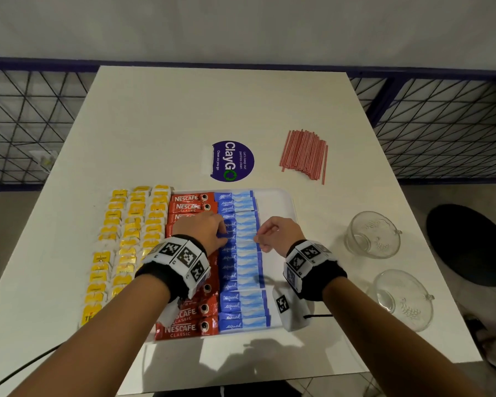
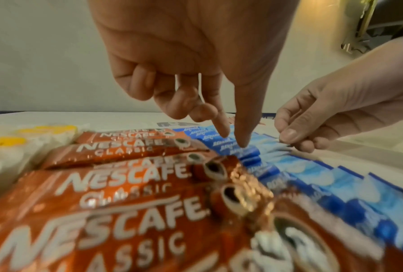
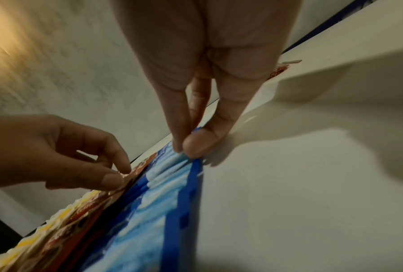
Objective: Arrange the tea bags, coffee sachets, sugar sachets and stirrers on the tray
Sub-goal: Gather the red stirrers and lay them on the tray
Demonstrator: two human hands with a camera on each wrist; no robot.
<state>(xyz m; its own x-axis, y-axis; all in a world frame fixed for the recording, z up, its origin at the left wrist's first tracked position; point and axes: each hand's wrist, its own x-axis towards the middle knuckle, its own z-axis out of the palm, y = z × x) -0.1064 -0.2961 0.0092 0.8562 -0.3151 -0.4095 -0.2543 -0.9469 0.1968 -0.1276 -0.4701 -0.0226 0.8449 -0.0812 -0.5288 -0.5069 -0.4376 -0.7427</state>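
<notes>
We see the tray [image 1: 284,200] holding 3 column groups: yellow tea bags [image 1: 132,224], red coffee sachets [image 1: 188,206], blue sugar sachets [image 1: 241,267]. The left hand [image 2: 191,60] presses its extended fingertips [image 2: 243,141] on the sugar sachets. The right hand [image 3: 202,73] appears to pinch 1 sachet's edge. The stirrers [image 1: 305,153] lie on the table [image 1: 155,124].

Two glass cups [image 1: 372,234] [image 1: 403,299] stand near the table's [image 1: 161,116] right edge. A round purple sticker [image 1: 232,161] lies mid-table. Black wire grids [image 1: 26,124] flank the far corners.
</notes>
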